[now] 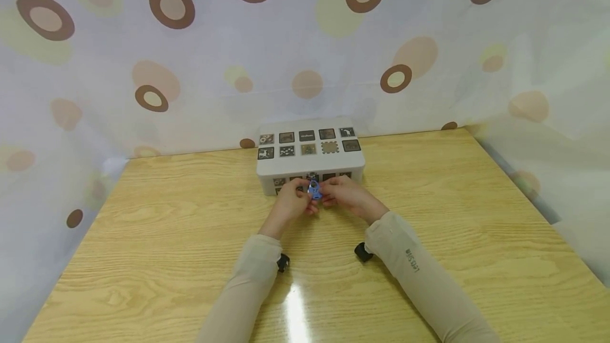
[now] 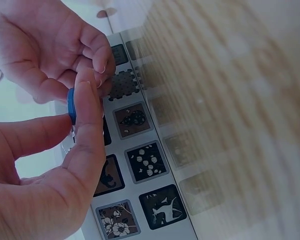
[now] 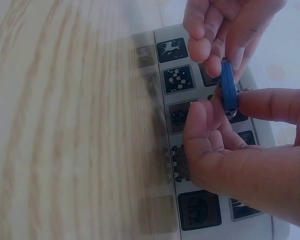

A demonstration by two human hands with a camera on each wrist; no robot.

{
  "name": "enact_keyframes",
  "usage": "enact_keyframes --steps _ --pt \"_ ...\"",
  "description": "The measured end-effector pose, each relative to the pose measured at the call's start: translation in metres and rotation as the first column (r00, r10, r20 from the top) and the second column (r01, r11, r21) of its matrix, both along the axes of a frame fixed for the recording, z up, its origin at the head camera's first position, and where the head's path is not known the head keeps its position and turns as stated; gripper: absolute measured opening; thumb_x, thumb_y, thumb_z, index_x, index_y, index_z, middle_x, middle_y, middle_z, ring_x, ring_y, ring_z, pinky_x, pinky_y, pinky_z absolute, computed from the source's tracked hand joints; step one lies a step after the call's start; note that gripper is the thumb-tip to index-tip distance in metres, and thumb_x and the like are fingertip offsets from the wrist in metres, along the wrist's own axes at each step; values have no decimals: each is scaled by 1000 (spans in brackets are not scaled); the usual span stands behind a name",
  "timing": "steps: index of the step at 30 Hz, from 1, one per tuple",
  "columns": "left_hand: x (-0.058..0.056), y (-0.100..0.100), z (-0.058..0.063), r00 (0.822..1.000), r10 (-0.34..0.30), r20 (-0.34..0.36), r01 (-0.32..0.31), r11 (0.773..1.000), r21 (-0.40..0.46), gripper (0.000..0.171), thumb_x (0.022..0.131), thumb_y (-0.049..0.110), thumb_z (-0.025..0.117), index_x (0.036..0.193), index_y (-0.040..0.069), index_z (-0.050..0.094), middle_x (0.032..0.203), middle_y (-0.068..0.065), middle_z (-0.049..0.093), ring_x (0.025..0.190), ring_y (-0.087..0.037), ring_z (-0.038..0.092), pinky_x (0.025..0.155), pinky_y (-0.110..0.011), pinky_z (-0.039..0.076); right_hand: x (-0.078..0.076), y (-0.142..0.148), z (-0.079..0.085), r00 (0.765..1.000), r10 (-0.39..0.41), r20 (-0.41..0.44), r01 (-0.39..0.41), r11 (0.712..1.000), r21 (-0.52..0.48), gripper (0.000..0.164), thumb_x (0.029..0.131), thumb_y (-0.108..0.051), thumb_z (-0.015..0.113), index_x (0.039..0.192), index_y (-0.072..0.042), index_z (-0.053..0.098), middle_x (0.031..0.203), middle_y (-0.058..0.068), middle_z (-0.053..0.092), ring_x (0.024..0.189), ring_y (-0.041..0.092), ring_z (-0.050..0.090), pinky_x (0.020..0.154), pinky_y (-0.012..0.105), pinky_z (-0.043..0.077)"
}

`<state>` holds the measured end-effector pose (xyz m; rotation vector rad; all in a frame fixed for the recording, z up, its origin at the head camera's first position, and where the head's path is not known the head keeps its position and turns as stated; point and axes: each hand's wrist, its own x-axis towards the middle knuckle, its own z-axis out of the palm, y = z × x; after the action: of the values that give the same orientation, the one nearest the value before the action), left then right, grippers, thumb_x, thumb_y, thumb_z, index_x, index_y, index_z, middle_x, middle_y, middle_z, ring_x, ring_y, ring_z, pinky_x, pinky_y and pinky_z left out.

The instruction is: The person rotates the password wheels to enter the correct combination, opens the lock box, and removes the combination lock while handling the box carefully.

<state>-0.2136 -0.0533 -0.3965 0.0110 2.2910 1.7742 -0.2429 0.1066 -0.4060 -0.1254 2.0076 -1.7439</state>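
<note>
A small flat blue padlock [image 1: 314, 190] is held between both hands, in front of a white box [image 1: 310, 164] with dark picture squares on its lid and front. My left hand [image 1: 292, 198] pinches its left side between thumb and index finger; the left wrist view shows the blue padlock [image 2: 71, 106] edge-on there. From the other side, my right hand [image 1: 350, 195] grips it with thumb and fingertips. In the right wrist view the thick blue edge of the padlock [image 3: 229, 89] shows between the fingers, with a bit of metal beside it.
The box stands at the back of a wood-grain table [image 1: 167, 237], close to a white curtain [image 1: 200, 73] with brown and beige circles. A black wrist device [image 1: 364, 252] sits under the right cuff, another black device [image 1: 283, 262] at the left cuff.
</note>
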Motion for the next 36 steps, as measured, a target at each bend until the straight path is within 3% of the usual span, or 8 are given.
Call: enact_keyframes --steps 19,27,36 --pt "2 0 1 1000 5 5 -5 1000 9 37 95 -8 47 132 -8 46 87 -26 67 69 -31 70 65 -35 59 1 -2 -1 1000 -6 -2 6 1000 -27 39 100 -5 43 127 23 43 90 7 57 74 12 56 71 22 53" --pt "1 0 2 1000 2 10 -2 1000 3 37 95 -8 47 132 -8 46 88 -26 68 70 -31 70 66 -36 59 -1 -1 -2 999 -35 0 35 999 -31 38 100 -7 44 125 22 46 87 6 58 77 14 57 75 24 54" --pt "0 -1 1 1000 -4 2 4 1000 -2 37 95 -9 47 132 -8 46 86 -26 68 65 -27 69 64 -35 59 -2 1 -2 1000 -8 2 8 1000 -8 39 99 -6 46 129 20 44 96 9 58 80 13 58 79 26 54"
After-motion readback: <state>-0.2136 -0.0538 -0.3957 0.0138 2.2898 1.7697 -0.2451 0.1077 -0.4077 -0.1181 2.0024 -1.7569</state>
